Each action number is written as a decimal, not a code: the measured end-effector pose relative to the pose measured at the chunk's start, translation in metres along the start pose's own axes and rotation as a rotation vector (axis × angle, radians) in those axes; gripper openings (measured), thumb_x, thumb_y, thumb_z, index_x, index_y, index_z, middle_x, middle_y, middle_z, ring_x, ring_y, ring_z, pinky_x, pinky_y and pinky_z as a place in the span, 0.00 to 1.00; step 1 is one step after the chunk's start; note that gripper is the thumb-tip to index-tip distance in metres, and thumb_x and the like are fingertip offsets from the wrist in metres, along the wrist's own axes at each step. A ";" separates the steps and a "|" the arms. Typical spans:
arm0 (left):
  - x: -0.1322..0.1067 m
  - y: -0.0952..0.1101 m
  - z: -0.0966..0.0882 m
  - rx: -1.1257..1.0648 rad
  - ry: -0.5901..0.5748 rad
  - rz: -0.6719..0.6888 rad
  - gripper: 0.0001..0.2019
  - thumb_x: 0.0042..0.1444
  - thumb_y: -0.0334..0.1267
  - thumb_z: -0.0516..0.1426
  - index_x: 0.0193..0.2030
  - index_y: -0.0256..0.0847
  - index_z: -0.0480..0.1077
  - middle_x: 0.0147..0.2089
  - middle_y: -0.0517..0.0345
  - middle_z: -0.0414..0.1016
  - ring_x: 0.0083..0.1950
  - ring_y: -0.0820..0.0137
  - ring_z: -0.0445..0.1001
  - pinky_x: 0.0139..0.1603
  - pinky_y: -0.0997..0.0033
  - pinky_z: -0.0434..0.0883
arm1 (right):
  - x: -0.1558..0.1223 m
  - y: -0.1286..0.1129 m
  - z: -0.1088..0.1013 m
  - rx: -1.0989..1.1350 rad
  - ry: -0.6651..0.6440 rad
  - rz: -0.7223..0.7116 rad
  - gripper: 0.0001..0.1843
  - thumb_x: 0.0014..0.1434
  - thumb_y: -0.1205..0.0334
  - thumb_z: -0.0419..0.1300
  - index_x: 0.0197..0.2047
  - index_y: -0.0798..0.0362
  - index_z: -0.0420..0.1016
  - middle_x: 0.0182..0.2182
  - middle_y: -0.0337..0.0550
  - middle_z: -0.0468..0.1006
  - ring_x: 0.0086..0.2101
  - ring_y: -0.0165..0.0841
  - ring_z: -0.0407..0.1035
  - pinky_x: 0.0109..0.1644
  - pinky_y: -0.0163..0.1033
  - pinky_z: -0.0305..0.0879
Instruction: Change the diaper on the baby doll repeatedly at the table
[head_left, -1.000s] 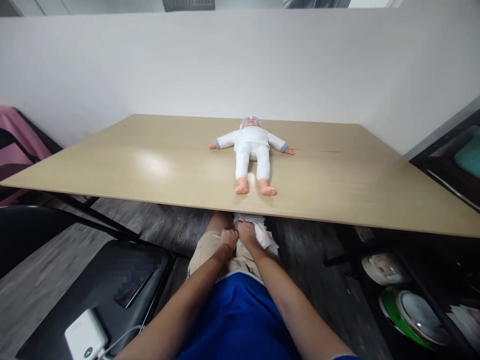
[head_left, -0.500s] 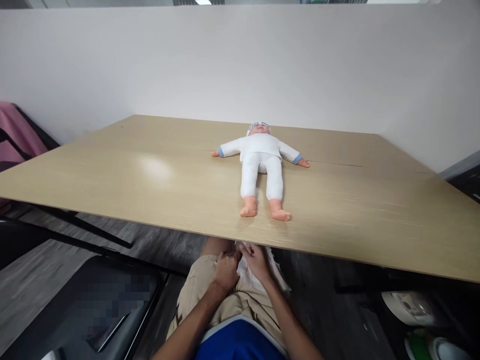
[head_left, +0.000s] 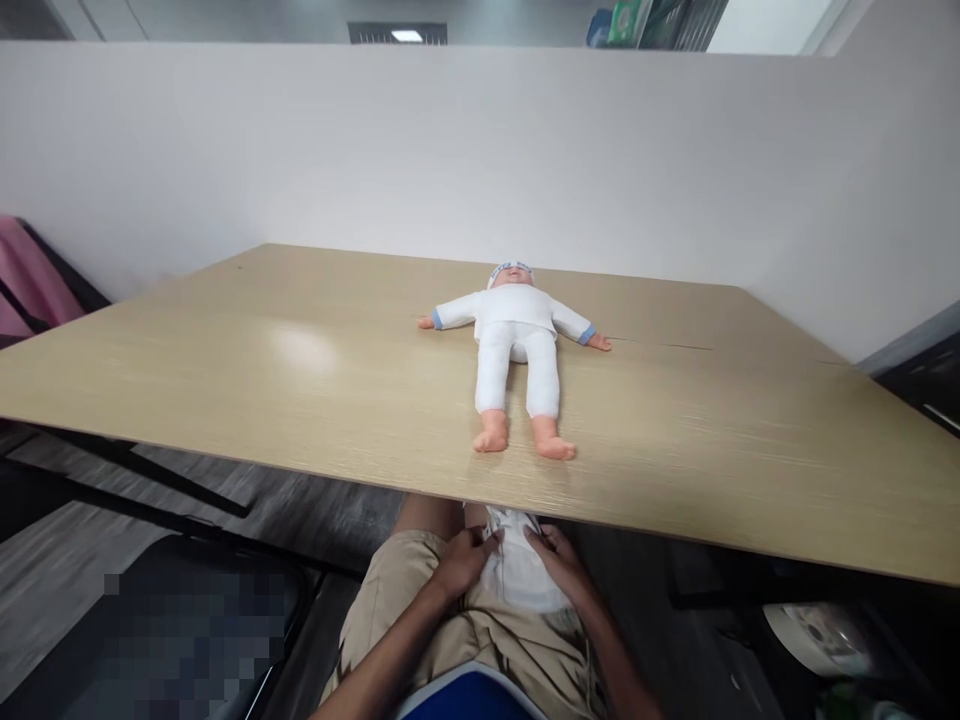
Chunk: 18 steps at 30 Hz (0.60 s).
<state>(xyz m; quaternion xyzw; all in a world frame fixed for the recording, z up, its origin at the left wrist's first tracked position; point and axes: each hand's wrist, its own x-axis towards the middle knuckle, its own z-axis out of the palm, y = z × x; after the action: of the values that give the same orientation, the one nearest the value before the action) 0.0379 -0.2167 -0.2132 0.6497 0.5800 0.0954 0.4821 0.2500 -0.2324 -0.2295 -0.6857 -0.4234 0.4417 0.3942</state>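
The fingers (head_left: 484,545) of my left hand (head_left: 463,562) are bent, their tips pressed to the upper left edge of a white padded cloth (head_left: 517,582) lying on my lap. I cannot tell whether they pinch the edge or only rest against it. My right hand (head_left: 562,562) mirrors it on the other side. Its fingers (head_left: 537,540) are spread and lie flat along the cloth's right edge, not closed around anything. The 2 hands are close together, with the cloth between them.

The cloth sits on my thighs, which are covered by tan shorts (head_left: 397,590). Its far end disappears under the near edge of the table. Both forearms run down to the bottom of the view, where a strip of blue shirt (head_left: 472,702) shows.

Just above my hands is a wide, pale wooden table (head_left: 300,380). A baby doll (head_left: 517,345) lies on it, face up, in a white suit with blue cuffs and a white cap. Its arms are stretched out to both sides. Its 2 bare feet point toward me, near the table's edge and almost directly above the cloth.

Behind the table stands a plain white wall (head_left: 450,150). Something pink (head_left: 30,285) shows at the far left. On the floor at lower right is a pale rounded object (head_left: 817,635), too dim to identify.
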 end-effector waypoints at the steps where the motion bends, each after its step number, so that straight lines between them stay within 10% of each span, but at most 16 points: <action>1: -0.004 0.003 0.001 -0.078 -0.025 0.032 0.32 0.78 0.61 0.46 0.57 0.38 0.83 0.54 0.46 0.90 0.59 0.56 0.88 0.56 0.63 0.80 | -0.003 -0.006 -0.001 0.022 -0.041 0.004 0.37 0.41 0.19 0.68 0.30 0.46 0.75 0.27 0.41 0.77 0.32 0.43 0.74 0.37 0.45 0.71; 9: -0.109 0.034 -0.008 -0.713 -0.077 0.166 0.38 0.62 0.72 0.64 0.62 0.40 0.82 0.63 0.44 0.86 0.66 0.47 0.83 0.72 0.51 0.77 | -0.094 -0.066 -0.036 0.185 -0.246 0.032 0.30 0.51 0.27 0.72 0.42 0.43 0.81 0.40 0.47 0.86 0.42 0.48 0.82 0.45 0.48 0.78; 14: -0.189 0.065 -0.031 -0.532 0.083 0.176 0.33 0.63 0.70 0.65 0.68 0.57 0.82 0.74 0.53 0.79 0.80 0.44 0.70 0.84 0.46 0.65 | -0.162 -0.124 -0.053 0.220 -0.201 -0.112 0.22 0.55 0.29 0.71 0.40 0.36 0.82 0.38 0.49 0.84 0.40 0.51 0.81 0.45 0.54 0.79; 18: -0.232 0.087 -0.051 -0.473 0.184 0.456 0.35 0.65 0.67 0.65 0.75 0.60 0.75 0.77 0.52 0.75 0.83 0.41 0.65 0.85 0.42 0.64 | -0.219 -0.160 -0.070 0.202 -0.028 -0.319 0.18 0.60 0.32 0.70 0.40 0.36 0.80 0.31 0.44 0.78 0.31 0.45 0.75 0.35 0.47 0.76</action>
<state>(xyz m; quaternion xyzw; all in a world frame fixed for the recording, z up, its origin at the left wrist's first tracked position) -0.0112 -0.3749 -0.0222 0.6215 0.4225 0.3909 0.5315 0.2238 -0.3944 -0.0025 -0.5607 -0.4856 0.4234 0.5200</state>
